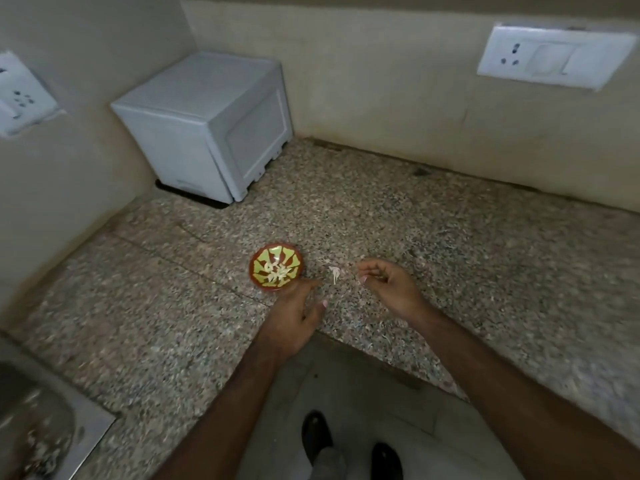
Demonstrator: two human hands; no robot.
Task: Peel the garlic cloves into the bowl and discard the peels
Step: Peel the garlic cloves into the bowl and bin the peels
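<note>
A small red bowl (276, 267) with a yellow-green leaf pattern stands on the speckled granite counter (433, 237); several pale peeled garlic cloves (277, 271) lie in it. Just right of the bowl a few thin white peels (334, 274) lie on the counter. My left hand (298, 315) hovers just below the bowl, index finger stretched toward the peels, thumb out, holding nothing. My right hand (388, 284) hangs right of the peels with its fingers loosely curled; I see nothing in it.
A white boxy appliance (207, 126) stands in the back left corner. Wall sockets sit on the left wall (20, 95) and the back wall (554, 57). A steel sink (38, 427) lies at the lower left. The counter's front edge runs just behind my hands.
</note>
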